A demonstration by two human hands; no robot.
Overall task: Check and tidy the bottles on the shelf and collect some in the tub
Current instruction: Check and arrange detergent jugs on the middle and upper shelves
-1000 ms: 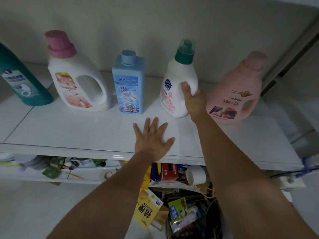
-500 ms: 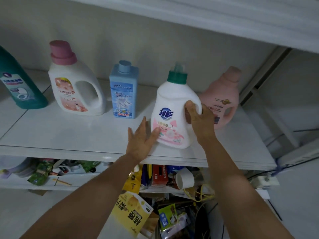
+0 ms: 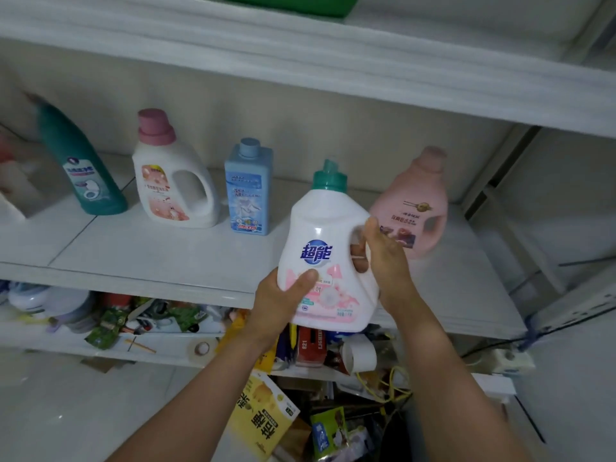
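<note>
While both hands hold it upright in front of the shelf (image 3: 150, 258), the white bottle with the green cap (image 3: 325, 235) shows its base below the shelf's front edge. The right hand (image 3: 388, 258) curls its fingers through the handle. The left hand (image 3: 280, 301) grips the lower left corner, thumb pressed on the pink label. Behind, a teal bottle (image 3: 85, 175), a white jug with a pink cap (image 3: 166, 181), a blue bottle (image 3: 248, 191) and a pink jug (image 3: 416, 201) stand on the shelf.
</note>
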